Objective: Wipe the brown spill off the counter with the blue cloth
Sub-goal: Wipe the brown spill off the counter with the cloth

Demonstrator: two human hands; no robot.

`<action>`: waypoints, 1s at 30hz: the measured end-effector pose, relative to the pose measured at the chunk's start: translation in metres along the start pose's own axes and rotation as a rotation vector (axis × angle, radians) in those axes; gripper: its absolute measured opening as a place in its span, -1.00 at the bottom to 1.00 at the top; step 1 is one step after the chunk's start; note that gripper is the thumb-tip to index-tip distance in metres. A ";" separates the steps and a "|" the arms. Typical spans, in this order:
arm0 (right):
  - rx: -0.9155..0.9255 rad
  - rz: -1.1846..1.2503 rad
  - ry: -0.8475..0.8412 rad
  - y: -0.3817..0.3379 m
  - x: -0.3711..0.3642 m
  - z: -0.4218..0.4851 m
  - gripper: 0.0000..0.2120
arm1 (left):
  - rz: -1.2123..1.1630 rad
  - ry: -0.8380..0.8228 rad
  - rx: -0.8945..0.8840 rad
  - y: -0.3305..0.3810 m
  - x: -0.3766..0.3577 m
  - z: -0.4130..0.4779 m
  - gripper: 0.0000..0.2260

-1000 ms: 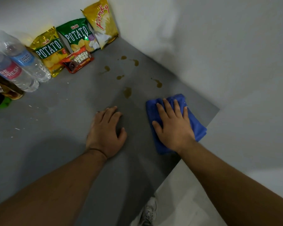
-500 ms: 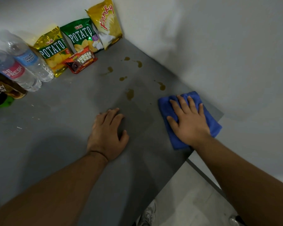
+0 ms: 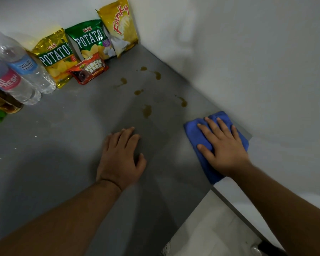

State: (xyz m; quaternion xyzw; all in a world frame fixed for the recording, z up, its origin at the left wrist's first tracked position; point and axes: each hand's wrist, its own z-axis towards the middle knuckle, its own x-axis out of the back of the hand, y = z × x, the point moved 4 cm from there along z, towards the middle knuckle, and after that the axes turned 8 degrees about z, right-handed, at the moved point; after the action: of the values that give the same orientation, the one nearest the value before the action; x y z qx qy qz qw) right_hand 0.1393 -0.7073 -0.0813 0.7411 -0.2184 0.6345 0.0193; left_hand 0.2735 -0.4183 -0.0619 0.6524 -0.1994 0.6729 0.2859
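Right hand (image 3: pixel 224 146) flat on blue cloth (image 3: pixel 192 130), fingers (image 3: pixel 213 126) straight, pressing it at tabletop (image 3: pixel 63 145) right edge by wall. Left hand (image 3: pixel 120 156) flat, holding nothing. Brown spill (image 3: pixel 147 110) (approx 6 blots) ahead-left, untouched: sweep w/ firm, even pressure, nearest blot 1st.

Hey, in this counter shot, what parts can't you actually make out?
Head view, the only one:
The blue cloth: its middle lies under the right hand, so any stain there is hidden.
The counter under the left hand: covered by the palm.
The dark bottles: cut off by the left edge, labels unreadable.
The fudge bar pack: small print too blurred to read.
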 end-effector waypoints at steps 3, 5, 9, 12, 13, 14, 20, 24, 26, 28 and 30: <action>-0.132 0.003 0.048 -0.023 -0.003 0.029 -0.31 | 0.010 -0.015 0.013 0.000 0.000 0.000 -0.49; -0.193 0.006 0.055 -0.041 -0.005 0.041 -0.29 | 0.012 -0.015 0.011 0.000 0.000 -0.001 -0.49; -0.096 0.023 0.040 -0.065 -0.012 0.032 -0.29 | 0.006 -0.003 0.006 0.000 -0.001 -0.002 -0.49; 0.085 0.032 0.000 -0.057 -0.015 0.007 -0.36 | -0.004 0.010 -0.003 -0.002 -0.002 -0.001 -0.50; 0.123 0.035 -0.006 -0.048 -0.015 -0.001 -0.38 | -0.010 0.007 -0.005 -0.003 -0.003 0.000 -0.50; 0.139 0.038 -0.007 -0.037 -0.013 -0.007 -0.40 | -0.017 0.003 -0.005 -0.004 -0.003 0.000 -0.50; -0.092 0.045 0.044 -0.006 0.004 0.022 -0.40 | -0.041 0.004 0.003 -0.005 -0.002 0.002 -0.50; -0.198 0.035 0.058 -0.041 -0.001 0.064 -0.37 | -0.019 -0.016 -0.016 -0.009 -0.001 0.007 -0.47; -0.146 0.028 0.048 -0.058 -0.004 0.067 -0.36 | -0.001 -0.026 -0.031 -0.012 0.000 0.015 -0.45; -0.031 0.028 0.027 -0.066 -0.007 0.057 -0.36 | -0.001 -0.011 -0.026 -0.018 0.003 0.027 -0.46; 0.108 0.015 0.008 -0.060 -0.006 0.043 -0.38 | -0.008 0.001 -0.006 -0.026 0.006 0.044 -0.46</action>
State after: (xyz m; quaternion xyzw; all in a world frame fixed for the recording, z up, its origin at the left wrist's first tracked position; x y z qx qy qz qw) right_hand 0.1993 -0.6641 -0.0807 0.7370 -0.1895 0.6484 -0.0246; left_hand 0.3236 -0.4260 -0.0560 0.6521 -0.1985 0.6715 0.2905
